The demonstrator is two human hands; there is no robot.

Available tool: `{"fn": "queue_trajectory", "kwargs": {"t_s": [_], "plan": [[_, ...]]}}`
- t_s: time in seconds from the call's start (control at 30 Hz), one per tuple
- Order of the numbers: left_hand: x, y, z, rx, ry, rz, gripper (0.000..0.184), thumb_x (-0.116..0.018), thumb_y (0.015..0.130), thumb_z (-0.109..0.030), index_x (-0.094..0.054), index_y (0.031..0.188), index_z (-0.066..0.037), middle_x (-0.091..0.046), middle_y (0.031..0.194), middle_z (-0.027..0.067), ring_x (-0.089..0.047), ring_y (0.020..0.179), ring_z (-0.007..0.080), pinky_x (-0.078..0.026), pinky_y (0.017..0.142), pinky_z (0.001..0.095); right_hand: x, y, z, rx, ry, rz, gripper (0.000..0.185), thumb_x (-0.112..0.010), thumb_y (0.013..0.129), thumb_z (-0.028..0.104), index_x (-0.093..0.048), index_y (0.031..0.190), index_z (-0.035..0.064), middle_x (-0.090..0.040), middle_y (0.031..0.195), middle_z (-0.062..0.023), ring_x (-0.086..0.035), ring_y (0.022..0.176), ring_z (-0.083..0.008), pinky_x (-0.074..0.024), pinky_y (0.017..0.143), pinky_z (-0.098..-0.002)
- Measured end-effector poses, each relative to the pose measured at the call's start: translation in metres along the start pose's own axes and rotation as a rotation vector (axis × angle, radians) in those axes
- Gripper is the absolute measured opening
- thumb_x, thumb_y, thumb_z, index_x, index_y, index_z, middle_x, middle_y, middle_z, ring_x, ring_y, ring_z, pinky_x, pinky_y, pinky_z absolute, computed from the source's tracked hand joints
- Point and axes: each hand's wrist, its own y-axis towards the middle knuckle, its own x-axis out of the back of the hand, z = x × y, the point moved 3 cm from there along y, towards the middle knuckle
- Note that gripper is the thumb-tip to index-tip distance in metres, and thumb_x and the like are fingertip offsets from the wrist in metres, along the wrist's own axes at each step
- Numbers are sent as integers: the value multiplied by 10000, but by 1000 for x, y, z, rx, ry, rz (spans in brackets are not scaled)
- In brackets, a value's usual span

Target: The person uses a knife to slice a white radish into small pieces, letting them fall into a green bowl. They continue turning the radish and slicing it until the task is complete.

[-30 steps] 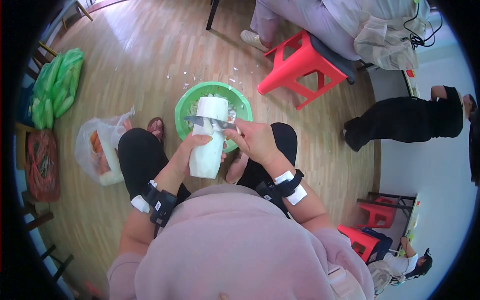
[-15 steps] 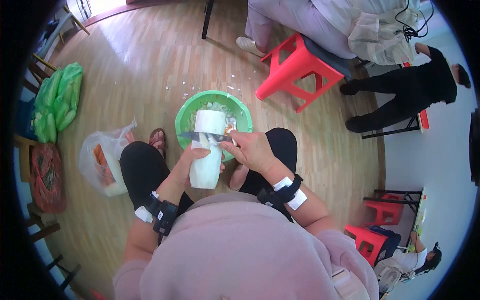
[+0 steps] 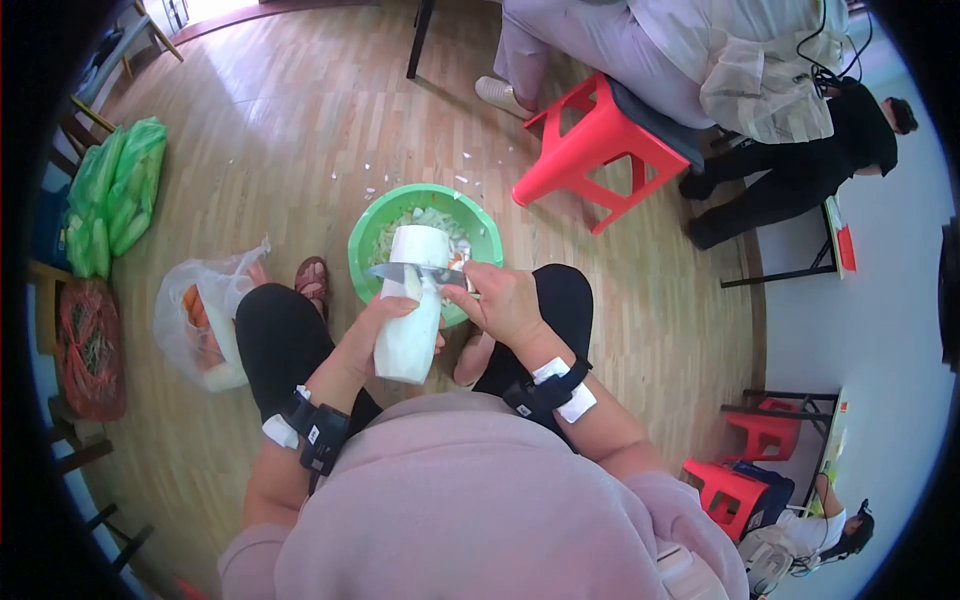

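One grey metal knife (image 3: 440, 275) near the bare left thumb (image 3: 400, 306)

The person's left hand (image 3: 372, 328) is wrapped round a thick, white, peeled radish (image 3: 405, 346), held above the near side of a round light-green plastic basin (image 3: 484, 228). The right hand (image 3: 507, 303) grasps the knife, its blade across the radish. Should the blade skid on smooth, probably moist flesh, it could catch that thumb. A slackened left grip could let the radish twist or fall. Shavings might miss the basin, since the radish's lower end seems to overhang its near rim.

Counted: one radish, one knife, one basin; the white scraps (image 3: 430, 215) inside are too many to count. Left of the basin: one clear plastic bag (image 3: 228, 285) and, farther out, one red bag (image 3: 88, 350). Right of the basin: one large red plastic stool (image 3: 555, 170), plus two distant red stools (image 3: 712, 478).
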Motion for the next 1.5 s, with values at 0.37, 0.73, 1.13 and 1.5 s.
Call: {"fn": "queue_trajectory", "kwargs": {"t_s": [0.37,0.73,1.13,1.5], "plan": [[-5,0,-4,-27,98,13,581,-561,766,-309,-428,1197,57,-590,917,196,-635,721,302,-543,659,402,-6,-6,-64,-305,-21,-39,362,-549,870,427,-600,742,93,-535,555,-136,-570,554,-342,-440,493,-404],[-4,-2,-5,-32,-91,0,563,-560,781,-318,-450,1157,87,-592,948,206,-643,762,305,-539,674,379,-12,-6,-15,-209,204,0,376,-533,880,434,-582,749,84,-545,563,-126,-573,539,-319,-445,482,-384],[-12,-6,-9,-97,19,74,665,-542,710,-413,-451,1176,53,-580,907,199,-616,712,296,-513,652,373,-27,-2,-66,-473,79,21,462,-482,904,468,-559,710,56,-522,572,-158,-542,545,-347,-429,498,-386],[-14,-3,-9,-63,-116,100,646,-548,725,-397,-447,1176,55,-573,934,207,-621,736,299,-522,668,376,-5,7,-11,-252,419,-23,415,-505,895,439,-563,737,61,-540,591,-150,-571,575,-338,-433,503,-396]]}}
